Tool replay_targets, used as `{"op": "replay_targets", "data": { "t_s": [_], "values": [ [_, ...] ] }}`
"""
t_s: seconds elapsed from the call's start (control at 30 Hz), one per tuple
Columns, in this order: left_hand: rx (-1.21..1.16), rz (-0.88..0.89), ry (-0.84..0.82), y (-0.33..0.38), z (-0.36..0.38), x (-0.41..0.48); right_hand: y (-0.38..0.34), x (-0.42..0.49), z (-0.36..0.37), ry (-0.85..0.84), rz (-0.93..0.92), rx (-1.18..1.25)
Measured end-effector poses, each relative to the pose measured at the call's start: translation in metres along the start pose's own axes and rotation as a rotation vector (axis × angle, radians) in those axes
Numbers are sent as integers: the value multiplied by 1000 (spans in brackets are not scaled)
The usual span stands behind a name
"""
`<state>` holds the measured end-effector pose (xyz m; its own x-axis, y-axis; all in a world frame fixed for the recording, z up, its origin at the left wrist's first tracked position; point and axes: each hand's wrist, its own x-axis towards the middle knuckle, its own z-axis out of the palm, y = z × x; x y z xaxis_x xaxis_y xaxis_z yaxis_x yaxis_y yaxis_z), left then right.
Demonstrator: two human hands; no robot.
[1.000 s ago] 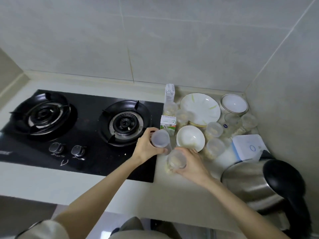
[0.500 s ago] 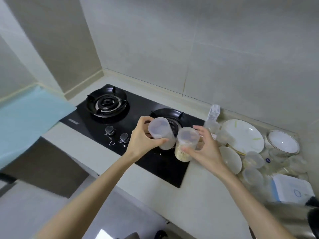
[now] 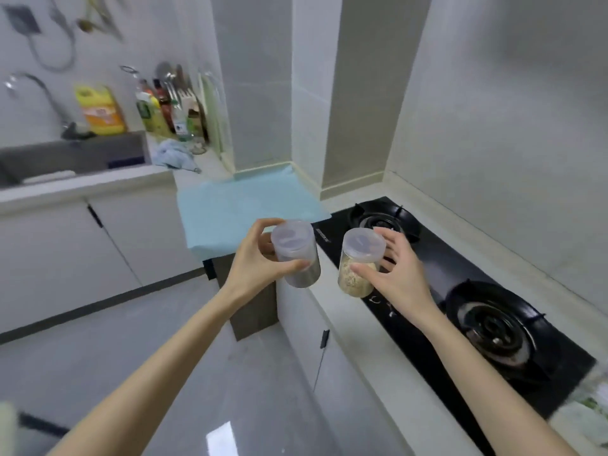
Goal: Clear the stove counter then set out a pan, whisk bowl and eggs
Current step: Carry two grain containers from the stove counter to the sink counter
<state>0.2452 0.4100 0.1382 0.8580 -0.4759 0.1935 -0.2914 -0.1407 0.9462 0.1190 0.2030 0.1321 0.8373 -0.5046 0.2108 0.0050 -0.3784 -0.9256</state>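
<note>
So the biggest thing here is the pale stone tabletop (image 3: 371,366) running along the right wall, with a black glass two-burner gas stove (image 3: 437,291) set into it. Past the stove's far end there's a light blue sheet (image 3: 237,209) spread flat over a lower surface. Further back on the left is a steel sink (image 3: 75,156), with a bunch of bottles (image 3: 164,110) standing beside it, all pretty blurry. Both arms are stretched out in front. The left hand (image 3: 260,261) is wrapped round a clear round plastic jar with dark stuff in the bottom (image 3: 297,255): thumb across the front, fingers round the back, jar tipped so the lid faces up at the camera. It's up in the air, just off the tabletop's front edge and above the floor. The right hand (image 3: 399,274) holds a matching clear plastic jar of beige grainy stuff (image 3: 358,261), thumb on the near side and fingers spread behind it, hanging over the stove's front edge. The two jars are close together but not touching.
</note>
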Motion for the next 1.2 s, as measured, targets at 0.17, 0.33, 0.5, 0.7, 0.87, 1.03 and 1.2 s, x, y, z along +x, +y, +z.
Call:
{"op": "replay_targets", "data": {
  "t_s": [0.17, 0.33, 0.5, 0.7, 0.87, 1.03, 1.2],
  "values": [
    [48, -25, 164, -25, -123, -5, -41, 34, 117, -136, -75, 9],
    [101, -48, 306, -47, -239, -13, -81, 60, 241, -260, -152, 28],
    [147, -66, 448, -71, -334, -15, -118, 83, 347, -390, -222, 20],
    [194, -112, 643, -106, -437, -2, -154, 125, 478, -550, -303, 57],
    [242, -145, 770, -137, -517, 29, -178, 175, 585, -683, -373, 93],
    [260, -183, 907, -164, -604, 69, -208, 233, 699, -805, -443, 116],
    [261, -237, 1061, -185, -683, 93, -244, 276, 809, -940, -452, 156]
  ]
}}
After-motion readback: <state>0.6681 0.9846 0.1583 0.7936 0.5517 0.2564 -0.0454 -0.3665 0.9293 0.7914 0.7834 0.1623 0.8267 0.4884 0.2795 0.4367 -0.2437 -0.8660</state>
